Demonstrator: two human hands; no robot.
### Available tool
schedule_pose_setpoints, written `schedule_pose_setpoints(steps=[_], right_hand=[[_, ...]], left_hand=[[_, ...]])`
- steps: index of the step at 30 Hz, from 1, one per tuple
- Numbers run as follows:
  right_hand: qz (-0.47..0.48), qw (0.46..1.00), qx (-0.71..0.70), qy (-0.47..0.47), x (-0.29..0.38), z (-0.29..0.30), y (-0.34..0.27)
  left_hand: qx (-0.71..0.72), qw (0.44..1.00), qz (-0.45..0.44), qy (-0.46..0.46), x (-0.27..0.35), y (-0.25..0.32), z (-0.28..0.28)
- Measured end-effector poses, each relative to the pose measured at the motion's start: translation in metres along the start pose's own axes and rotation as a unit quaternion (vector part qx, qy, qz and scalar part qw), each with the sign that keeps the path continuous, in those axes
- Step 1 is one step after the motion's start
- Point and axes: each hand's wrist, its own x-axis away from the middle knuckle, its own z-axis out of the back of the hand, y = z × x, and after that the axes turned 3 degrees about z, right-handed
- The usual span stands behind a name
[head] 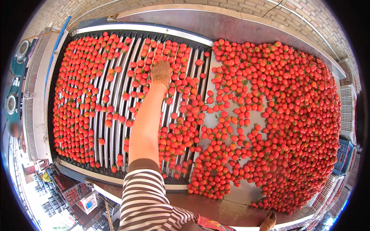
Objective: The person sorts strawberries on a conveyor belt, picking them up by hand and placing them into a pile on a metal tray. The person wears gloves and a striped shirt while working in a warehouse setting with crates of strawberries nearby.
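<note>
My left arm, in a striped sleeve, stretches over a roller conveyor (pixel 117 83) of metal bars. In a brown work glove, my left hand (pixel 161 72) is down among the cherry tomatoes (pixel 141 75) on the rollers, palm side hidden. Whether it grips any fruit cannot be made out. My right hand (pixel 268 221), also gloved, is at the near rim of the metal feed tray (pixel 245 190), close to the tomato heap (pixel 300 121). Its fingers are mostly hidden. Many tomatoes carry green stems.
Black brush strips (pixel 185 40) edge the rollers. Electric motors (pixel 12 104) and a partly seen person (pixel 15 128) are at far left. White plastic crates (pixel 347 106) and a blue crate (pixel 343 157) stand at right. Stacked crates (pixel 68 187) fill the lower left.
</note>
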Motion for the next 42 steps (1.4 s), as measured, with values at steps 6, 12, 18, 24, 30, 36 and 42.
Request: schedule_pose_setpoints(steps=[6, 12, 18, 24, 30, 36, 42], right_hand=[[-0.021, 1.0, 0.004, -0.002, 0.007, 0.002, 0.0], [-0.024, 1.0, 0.002, -0.005, 0.003, 0.001, 0.001], [-0.021, 1.0, 0.0, -0.003, 0.005, -0.004, 0.002], [-0.024, 1.0, 0.003, 0.003, 0.006, -0.002, 0.002], [-0.026, 1.0, 0.0, 0.004, 0.006, -0.004, 0.002], [-0.027, 1.0, -0.004, 0.002, 0.005, -0.004, 0.003], [-0.029, 1.0, -0.003, 0.007, 0.007, -0.006, 0.002]], left_hand=[[0.026, 0.995, 0.042, -0.086, -0.029, -0.003, -0.012], [0.402, 0.882, 0.244, -0.036, -0.034, -0.043, 0.006], [0.031, 0.986, -0.02, -0.163, -0.004, -0.043, -0.005], [-0.092, 0.981, -0.072, -0.154, -0.001, -0.028, 0.005], [-0.036, 0.99, -0.1, -0.091, 0.02, -0.049, -0.003], [0.52, 0.834, 0.182, -0.034, 0.038, -0.058, -0.001], [0.856, 0.433, 0.241, -0.15, 0.06, -0.012, 0.019]])
